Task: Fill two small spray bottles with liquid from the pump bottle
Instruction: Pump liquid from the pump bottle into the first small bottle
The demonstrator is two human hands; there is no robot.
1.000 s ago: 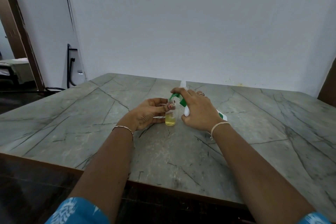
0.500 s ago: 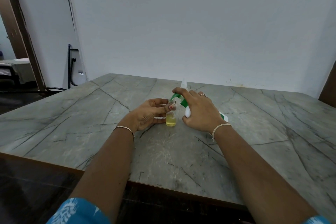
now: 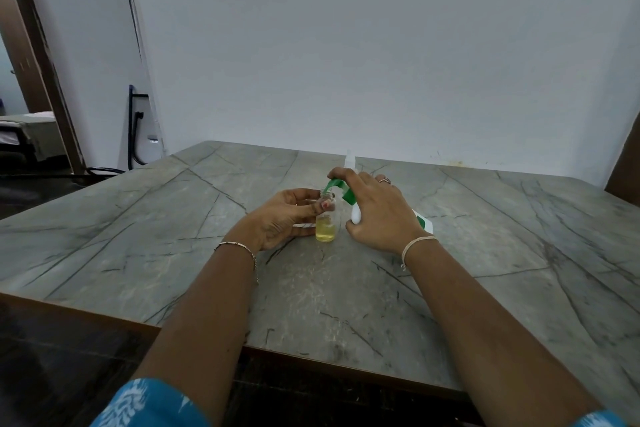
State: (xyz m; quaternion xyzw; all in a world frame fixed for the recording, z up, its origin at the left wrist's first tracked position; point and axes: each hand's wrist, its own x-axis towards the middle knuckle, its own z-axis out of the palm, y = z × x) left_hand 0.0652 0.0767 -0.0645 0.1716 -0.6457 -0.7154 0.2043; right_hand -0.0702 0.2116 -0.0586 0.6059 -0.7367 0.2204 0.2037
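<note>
A small clear spray bottle (image 3: 326, 224), cap off and about half full of yellow liquid, stands on the grey stone table (image 3: 180, 246). My left hand (image 3: 282, 218) holds it near the neck between thumb and fingers. My right hand (image 3: 375, 210) wraps over the white pump bottle (image 3: 356, 213), its forefinger on the green pump head (image 3: 341, 189), whose spout hangs over the small bottle's mouth. Most of the pump bottle is hidden under my hand. The top of a second small clear bottle (image 3: 349, 159) shows just behind my right hand.
A white and green object (image 3: 424, 222) lies on the table behind my right wrist. The table's near edge (image 3: 104, 317) runs across the bottom. A white wall stands behind, a doorway (image 3: 24, 114) at the left.
</note>
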